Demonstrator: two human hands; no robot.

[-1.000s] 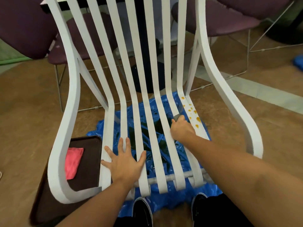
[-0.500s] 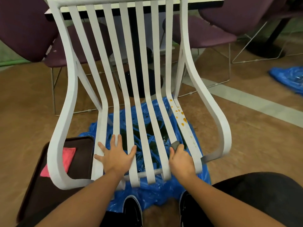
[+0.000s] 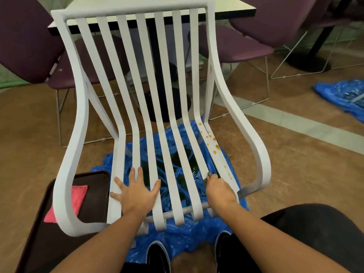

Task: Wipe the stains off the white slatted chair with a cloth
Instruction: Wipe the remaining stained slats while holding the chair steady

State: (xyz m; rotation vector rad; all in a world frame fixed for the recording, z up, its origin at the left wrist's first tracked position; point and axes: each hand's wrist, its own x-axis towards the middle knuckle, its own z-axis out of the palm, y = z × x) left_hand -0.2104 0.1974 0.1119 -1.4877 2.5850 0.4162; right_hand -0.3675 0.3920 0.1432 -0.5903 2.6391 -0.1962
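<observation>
One white slatted chair (image 3: 66,154) over a blue plastic sheet (image 3: 187,239). The left hand (image 3: 136,192) lies flat, fingers (image 3: 140,172) spread across the seat slats; the right hand (image 3: 220,191) is curled round a grey cloth (image 3: 210,175) near the seat's front. Rightmost slat has orange stains (image 3: 214,145).

From my feed I take this for a canteen-style dining room: a white-topped pedestal table (image 3: 226,6) at top centre, purple wire-framed chairs (image 3: 25,36) at upper left and right, and a brown hard floor (image 3: 295,170) crossed by a pale stripe (image 3: 315,128).
</observation>
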